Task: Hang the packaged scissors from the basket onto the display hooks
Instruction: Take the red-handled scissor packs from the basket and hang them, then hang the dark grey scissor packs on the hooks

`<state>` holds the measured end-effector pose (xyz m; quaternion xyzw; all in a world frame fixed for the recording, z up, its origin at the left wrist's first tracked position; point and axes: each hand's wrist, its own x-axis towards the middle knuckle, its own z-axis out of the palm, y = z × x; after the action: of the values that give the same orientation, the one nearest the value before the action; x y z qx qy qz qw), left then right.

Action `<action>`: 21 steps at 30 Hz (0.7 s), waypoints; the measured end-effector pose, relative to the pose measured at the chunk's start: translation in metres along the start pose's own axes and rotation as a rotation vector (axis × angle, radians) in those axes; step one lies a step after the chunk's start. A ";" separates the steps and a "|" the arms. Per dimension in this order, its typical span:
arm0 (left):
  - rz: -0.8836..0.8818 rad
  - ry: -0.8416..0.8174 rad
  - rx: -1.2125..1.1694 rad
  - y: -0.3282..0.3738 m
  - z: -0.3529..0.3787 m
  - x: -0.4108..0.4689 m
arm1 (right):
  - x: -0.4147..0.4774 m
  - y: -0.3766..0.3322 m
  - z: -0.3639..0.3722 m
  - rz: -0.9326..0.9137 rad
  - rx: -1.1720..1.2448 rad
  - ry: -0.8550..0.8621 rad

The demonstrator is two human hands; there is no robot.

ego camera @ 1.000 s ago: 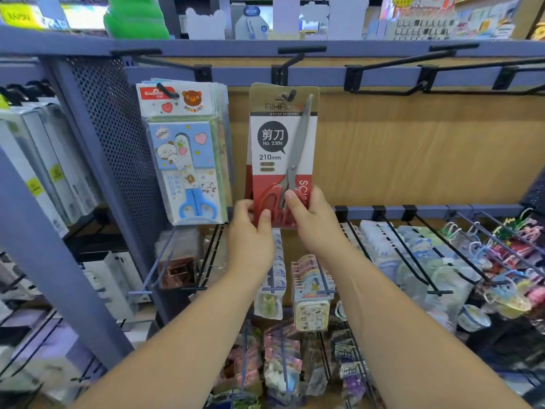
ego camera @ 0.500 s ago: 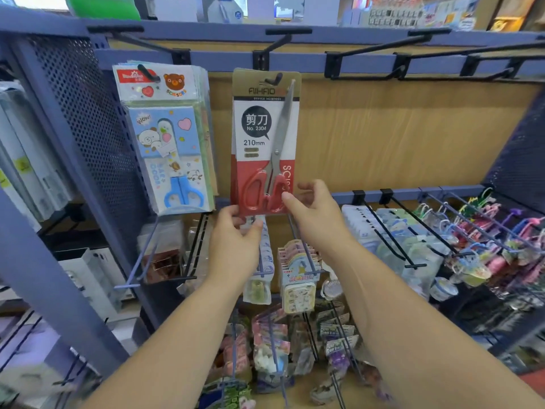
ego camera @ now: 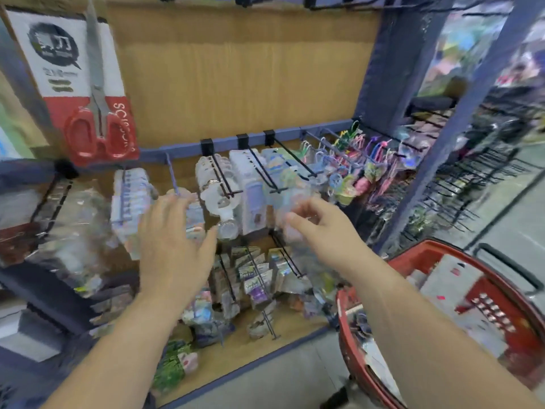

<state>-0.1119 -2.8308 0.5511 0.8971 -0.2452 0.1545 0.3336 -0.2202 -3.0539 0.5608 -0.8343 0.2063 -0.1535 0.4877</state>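
Since the red-handled scissors on their red-and-white card [ego camera: 88, 93] hang at ten o'clock with nobody touching them, that pack looks done. Left hand [ego camera: 174, 240] and right hand [ego camera: 321, 228] hover apart, empty, fingers loose. Next, probably another pack from the red plastic basket [ego camera: 519, 346] at four o'clock.

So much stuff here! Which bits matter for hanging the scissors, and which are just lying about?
For the job:
hung scissors pack, basket, packs in it, left hand, right hand.

Just lying about:
trinkets on lower hooks, small packets below.
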 end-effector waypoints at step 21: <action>0.196 -0.922 0.214 0.177 0.316 -0.200 | -0.152 0.365 -0.225 0.811 -0.099 -0.043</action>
<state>-0.3389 -3.0928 0.3247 0.8739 -0.4338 -0.2042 0.0798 -0.5256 -3.3082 0.3401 -0.7107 0.5155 0.0789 0.4722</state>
